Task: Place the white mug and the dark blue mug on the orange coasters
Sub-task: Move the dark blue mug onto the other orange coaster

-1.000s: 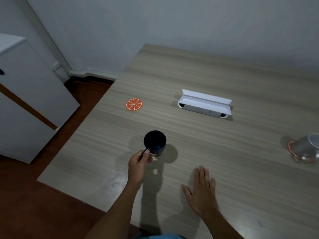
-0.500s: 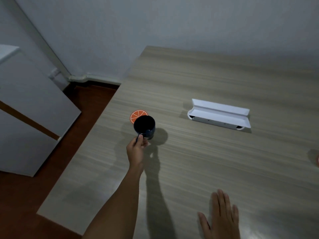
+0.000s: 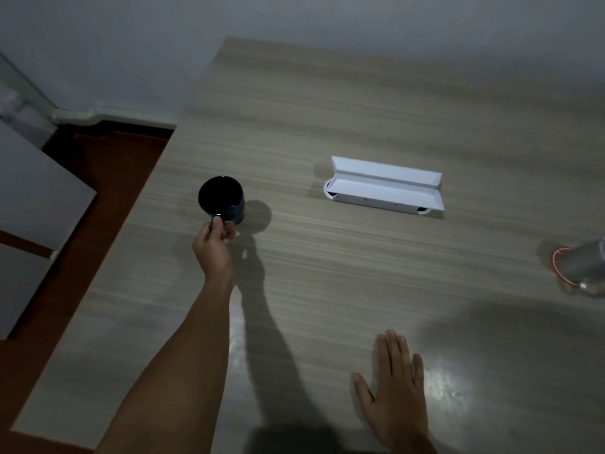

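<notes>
Near the wooden table's point(image 3: 360, 290) left edge, the left hand point(image 3: 214, 247) pinches the dark blue ceramic mug's point(image 3: 222, 199) handle; the right hand point(image 3: 397, 388) lies flat, fingers spread, nearside.

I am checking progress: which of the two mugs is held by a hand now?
The dark blue mug: the left hand grips its handle. The white mug stands untouched at right.

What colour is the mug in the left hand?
Dark blue, nearly black in this dim light. The mug is held by its handle in the left hand, head view.
</notes>
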Demonstrator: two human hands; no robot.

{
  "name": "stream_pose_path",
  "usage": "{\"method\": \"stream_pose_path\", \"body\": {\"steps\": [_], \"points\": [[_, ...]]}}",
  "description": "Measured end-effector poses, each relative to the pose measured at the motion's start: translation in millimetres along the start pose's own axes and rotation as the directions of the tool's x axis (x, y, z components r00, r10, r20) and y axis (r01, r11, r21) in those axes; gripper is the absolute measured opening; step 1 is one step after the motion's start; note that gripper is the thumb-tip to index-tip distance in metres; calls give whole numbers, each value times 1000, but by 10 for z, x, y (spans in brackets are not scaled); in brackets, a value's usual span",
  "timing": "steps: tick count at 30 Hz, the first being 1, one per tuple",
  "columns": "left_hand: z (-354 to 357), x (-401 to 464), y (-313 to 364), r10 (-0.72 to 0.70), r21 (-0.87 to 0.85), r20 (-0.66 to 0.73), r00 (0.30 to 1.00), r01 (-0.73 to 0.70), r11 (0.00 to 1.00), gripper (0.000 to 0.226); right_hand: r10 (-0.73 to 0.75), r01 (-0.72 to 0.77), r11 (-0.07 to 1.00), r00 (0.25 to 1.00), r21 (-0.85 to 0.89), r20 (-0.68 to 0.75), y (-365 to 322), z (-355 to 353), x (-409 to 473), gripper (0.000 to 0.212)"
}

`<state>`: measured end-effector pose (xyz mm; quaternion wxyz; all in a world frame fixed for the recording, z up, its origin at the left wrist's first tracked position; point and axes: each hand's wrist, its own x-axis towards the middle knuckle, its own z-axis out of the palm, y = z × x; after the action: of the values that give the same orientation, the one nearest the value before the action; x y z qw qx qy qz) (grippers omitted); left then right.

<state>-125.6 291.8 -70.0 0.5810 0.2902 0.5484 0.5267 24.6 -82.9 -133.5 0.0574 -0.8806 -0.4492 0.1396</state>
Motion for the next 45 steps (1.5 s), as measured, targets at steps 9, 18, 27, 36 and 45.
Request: {"method": "stream_pose_path", "body": {"steps": [9,18,27,36,45], "points": [[-3,-38,95,-5,18,7,1000,5,1000,28,3,-3,1000,1000,0,15,-11,-31,-20,88],[-4,-15,117,-40,5,-25,999,41,999,27,23,-22,999,998,-26,60,-42,-77,-20,88],[120,140,102,-71,-11,5,997,71,997,30,29,-28,999,997,-24,71,-43,-91,-22,88],[228,328,0,-70,22,16,997,70,997,26,24,-23,1000,997,-11,69,-29,-86,-7,89],[239,387,-9,-76,-10,-12,997,75,997,29,24,-23,1000,995,-11,98,-11,-69,6,91]]}}
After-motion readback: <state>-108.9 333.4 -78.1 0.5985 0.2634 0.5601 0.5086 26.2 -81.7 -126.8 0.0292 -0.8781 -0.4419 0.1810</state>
